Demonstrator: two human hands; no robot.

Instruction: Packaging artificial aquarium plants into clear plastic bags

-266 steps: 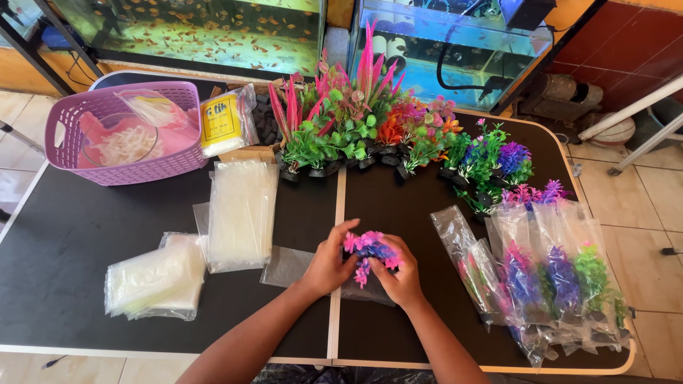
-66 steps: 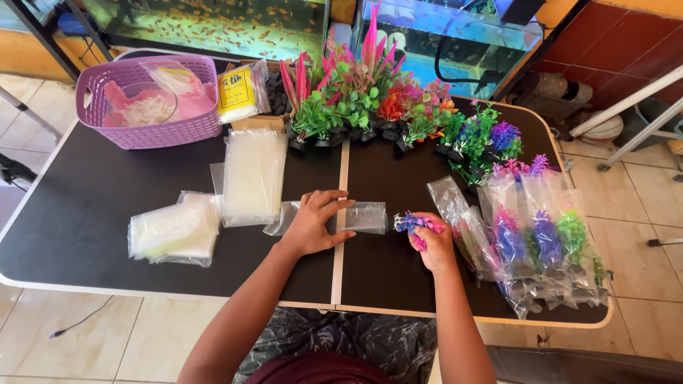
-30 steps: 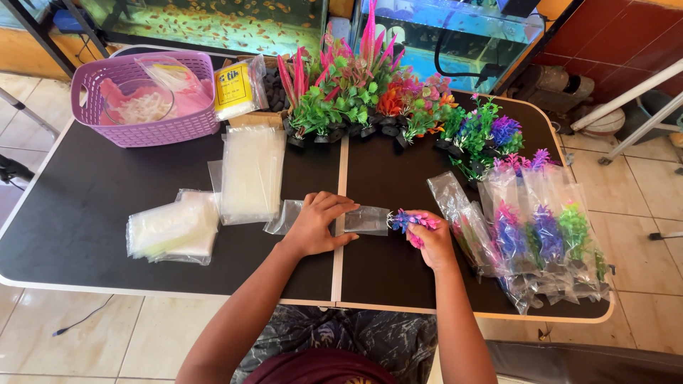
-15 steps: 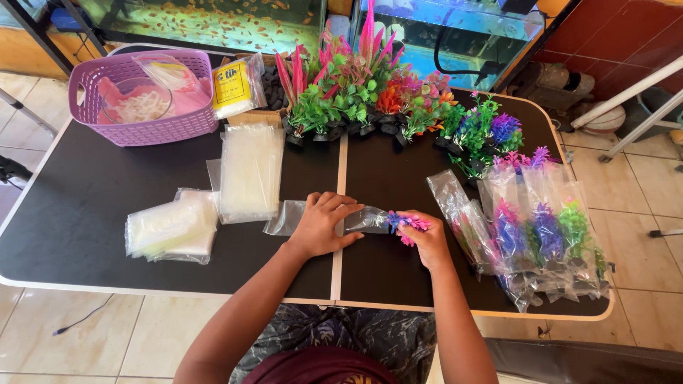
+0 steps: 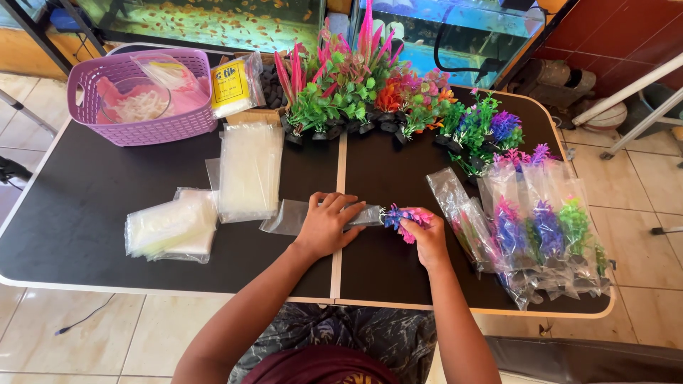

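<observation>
Head view looks straight down on a black tabletop (image 5: 107, 213). The left hand (image 5: 326, 226) lies flat, fingers spread, pressing a clear plastic sleeve (image 5: 292, 217) against the tabletop near its middle seam. The right hand (image 5: 427, 238) is closed on a small artificial plant (image 5: 404, 216), a tuft of blue-purple and bright pink leaves, whose base end sits at the sleeve's open mouth; whether it is already inside the sleeve is hard to tell. Just right of that hand lies a row of bagged plants (image 5: 541, 235), pink, purple and green in clear sleeves. Along the far edge stands a cluster of loose plastic plants (image 5: 356, 92) in green, red, orange and purple. Left of the sleeve lie a flat stack of empty sleeves (image 5: 249, 171) and a softer bundle of bags (image 5: 171, 226). A lilac basket (image 5: 92, 124) stands at the far left corner.
</observation>
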